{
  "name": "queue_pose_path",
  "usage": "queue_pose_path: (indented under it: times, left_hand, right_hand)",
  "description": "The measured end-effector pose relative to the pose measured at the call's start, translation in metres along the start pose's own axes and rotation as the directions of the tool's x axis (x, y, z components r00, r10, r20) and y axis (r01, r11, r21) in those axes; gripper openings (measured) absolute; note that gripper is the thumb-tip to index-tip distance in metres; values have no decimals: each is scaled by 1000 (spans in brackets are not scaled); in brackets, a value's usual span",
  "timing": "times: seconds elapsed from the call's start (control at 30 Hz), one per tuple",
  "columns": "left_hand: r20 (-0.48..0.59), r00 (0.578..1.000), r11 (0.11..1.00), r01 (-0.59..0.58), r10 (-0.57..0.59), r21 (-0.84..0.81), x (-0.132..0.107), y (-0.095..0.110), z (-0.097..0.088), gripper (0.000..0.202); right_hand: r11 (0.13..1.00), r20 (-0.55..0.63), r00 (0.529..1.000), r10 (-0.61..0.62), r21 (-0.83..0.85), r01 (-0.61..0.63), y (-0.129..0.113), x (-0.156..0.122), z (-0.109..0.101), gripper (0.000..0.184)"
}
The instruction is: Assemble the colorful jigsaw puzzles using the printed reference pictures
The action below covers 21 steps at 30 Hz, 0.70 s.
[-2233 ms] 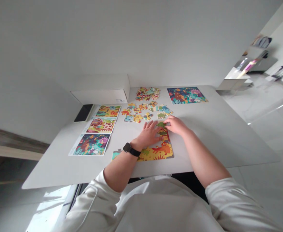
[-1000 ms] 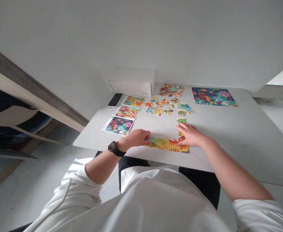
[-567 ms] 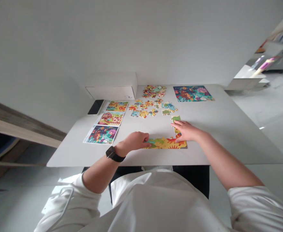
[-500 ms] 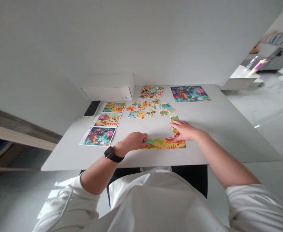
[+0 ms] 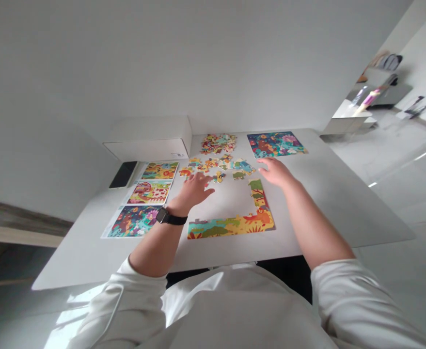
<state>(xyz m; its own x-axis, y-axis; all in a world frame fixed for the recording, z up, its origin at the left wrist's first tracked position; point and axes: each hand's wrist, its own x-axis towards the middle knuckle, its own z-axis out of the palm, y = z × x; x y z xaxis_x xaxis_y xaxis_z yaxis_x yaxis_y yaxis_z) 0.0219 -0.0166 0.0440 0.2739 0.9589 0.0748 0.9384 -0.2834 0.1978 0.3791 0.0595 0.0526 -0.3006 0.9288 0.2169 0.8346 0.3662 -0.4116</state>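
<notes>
An L-shaped run of joined jigsaw pieces [image 5: 230,226] lies near the table's front, its bottom row and right side fitted together. My left hand [image 5: 195,189], fingers spread, is over the near left edge of the loose jigsaw pieces [image 5: 219,177], hiding some of them. Right of those pieces is my right hand [image 5: 276,170], its fingers apart and nothing in them. Close to its fingertips lie a blue piece cluster [image 5: 244,166] and a green piece [image 5: 238,175]. Behind the loose pieces sits a denser heap of jigsaw pieces [image 5: 218,143].
A finished dark-blue jigsaw [image 5: 276,144] lies at the back right of the white table [image 5: 343,203]. On the left are a sheet with three pictures [image 5: 149,188], a phone [image 5: 123,174] and a white box [image 5: 145,148] against the wall.
Both hands have left the joined strip and moved away from me, the left up to the loose pieces, the right beyond the strip's upper end. The view has shifted slightly.
</notes>
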Motion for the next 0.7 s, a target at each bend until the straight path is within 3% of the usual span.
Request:
queue_pose_path:
  times: [0.1,0.3,0.7]
  left_hand:
    - [-21,1000,1000,1,0,19,8,2,19,56]
    - [-17,997,997,-75,76,29,8,-5,49,51]
    - [-14,998,998,-55,55,-31,17,-14,51,53]
  right_hand:
    - [1000,-68,998,19,24,-18,-3,11,20,42]
    - [999,-132,991,30,15,-29,-3,3,58,46]
    - [992,-14,999,46,-115,-47,-6,-1,73,33]
